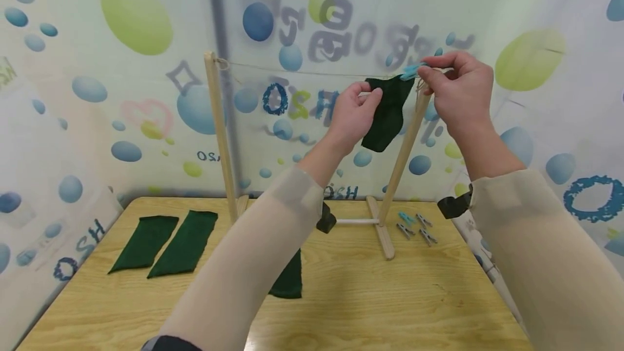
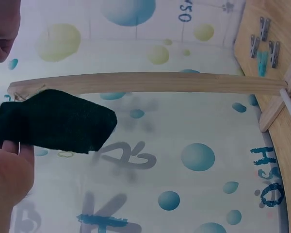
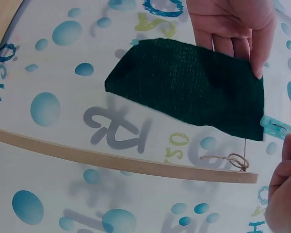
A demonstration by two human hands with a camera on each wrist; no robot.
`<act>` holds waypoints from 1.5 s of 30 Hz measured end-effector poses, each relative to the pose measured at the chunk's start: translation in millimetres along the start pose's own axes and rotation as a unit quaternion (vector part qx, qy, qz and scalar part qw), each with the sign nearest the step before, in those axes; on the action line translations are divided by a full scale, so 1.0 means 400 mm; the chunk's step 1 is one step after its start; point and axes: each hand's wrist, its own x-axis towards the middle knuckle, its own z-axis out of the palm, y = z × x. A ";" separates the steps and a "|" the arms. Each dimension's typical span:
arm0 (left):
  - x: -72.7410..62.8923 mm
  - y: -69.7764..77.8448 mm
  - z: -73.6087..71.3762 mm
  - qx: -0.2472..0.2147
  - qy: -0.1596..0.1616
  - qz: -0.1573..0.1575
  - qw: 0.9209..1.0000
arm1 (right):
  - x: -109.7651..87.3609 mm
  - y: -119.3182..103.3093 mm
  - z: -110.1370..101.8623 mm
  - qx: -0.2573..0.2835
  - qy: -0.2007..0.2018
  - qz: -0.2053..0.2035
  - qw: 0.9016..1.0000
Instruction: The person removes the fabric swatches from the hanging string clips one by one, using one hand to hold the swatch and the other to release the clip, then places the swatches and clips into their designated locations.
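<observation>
A dark green cloth (image 1: 386, 118) hangs at the string (image 1: 302, 73) near the top of the right wooden post (image 1: 408, 140). My left hand (image 1: 355, 110) pinches its upper left corner between thumb and fingers. With my right hand (image 1: 460, 88) I pinch a light blue clothespin (image 1: 411, 71), whose tip sits at the cloth's upper right corner. In the right wrist view the clothespin (image 3: 276, 127) overlaps the edge of the cloth (image 3: 189, 87), close to the string's knot (image 3: 238, 162).
Two green cloths (image 1: 146, 242) (image 1: 185, 242) lie at the table's left, and another (image 1: 288, 280) is partly hidden under my left forearm. Several clothespins (image 1: 416, 226) lie right of the stand's foot (image 1: 382, 234). A second post (image 1: 221, 140) holds the string's left end.
</observation>
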 end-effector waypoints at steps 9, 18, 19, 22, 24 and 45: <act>-0.068 -0.019 -0.020 -0.030 -0.054 -0.027 0.998 | -0.052 0.028 -0.052 0.063 0.024 0.008 0.998; -0.160 -0.078 -0.058 -0.067 -0.085 -0.087 0.990 | -0.154 0.134 -0.121 0.052 -0.001 0.062 0.997; -0.170 -0.090 -0.062 -0.071 -0.089 -0.091 0.989 | -0.169 0.152 -0.129 0.049 -0.005 0.066 0.997; -0.198 -0.123 -0.074 -0.083 -0.104 -0.108 0.985 | -0.215 0.204 -0.153 0.037 -0.011 0.087 0.995; -0.217 -0.145 -0.081 -0.081 -0.110 -0.118 0.984 | -0.248 0.241 -0.167 0.028 -0.010 0.101 0.994; -0.451 -0.408 -0.122 -0.084 -0.120 -0.234 0.961 | -0.509 0.567 -0.290 -0.104 -0.055 0.304 0.945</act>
